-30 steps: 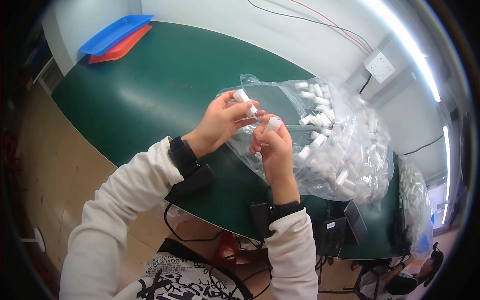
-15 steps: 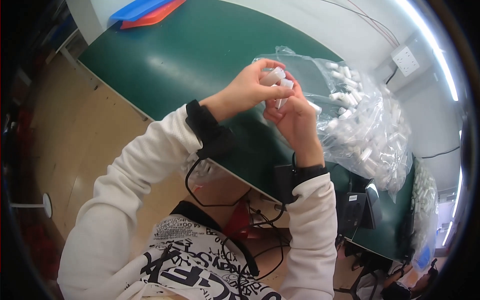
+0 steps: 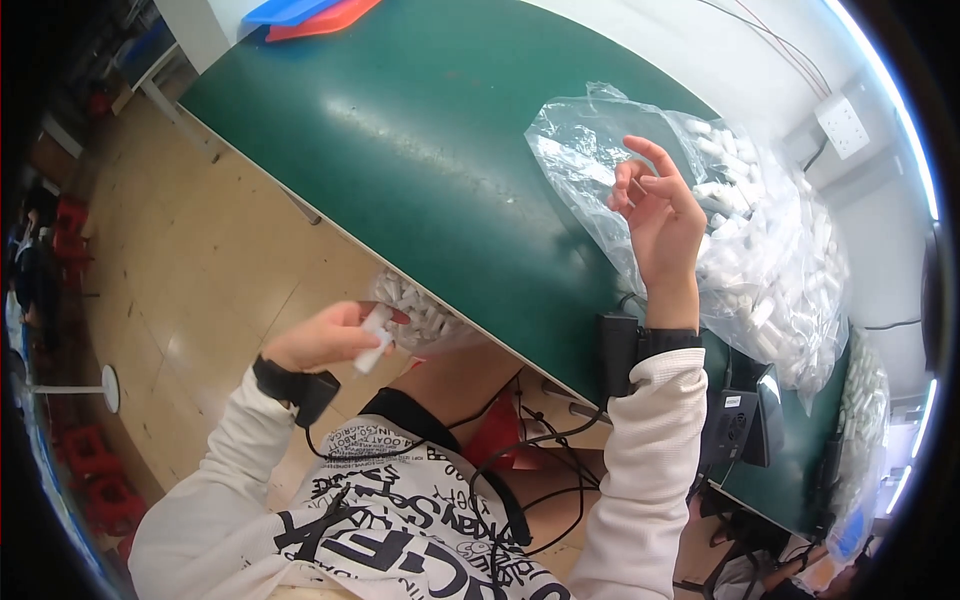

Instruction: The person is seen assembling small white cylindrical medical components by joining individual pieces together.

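My left hand [image 3: 325,338] is off the table's front edge, closed around a small white plastic tube [image 3: 372,350]; whether it holds more than one piece I cannot tell. Just beyond it, below the table edge, is a clear bag of white pieces [image 3: 418,312], partly hidden by the table. My right hand [image 3: 662,225] is raised over the large clear plastic bag [image 3: 572,165] on the table, fingers apart and bent, with nothing in them. Many loose white tubes [image 3: 770,300] fill that bag's right part.
The green table [image 3: 430,190] runs diagonally across, with blue [image 3: 290,10] and orange trays [image 3: 325,22] at its far left. A black device [image 3: 735,425] stands right of my right forearm. Cables [image 3: 540,470] hang by my lap. A wall socket [image 3: 842,125] is at the right.
My hands were together over the table with white tubes between them. They have parted: the left moved down and left past the table edge with a tube, the right moved right and opened.
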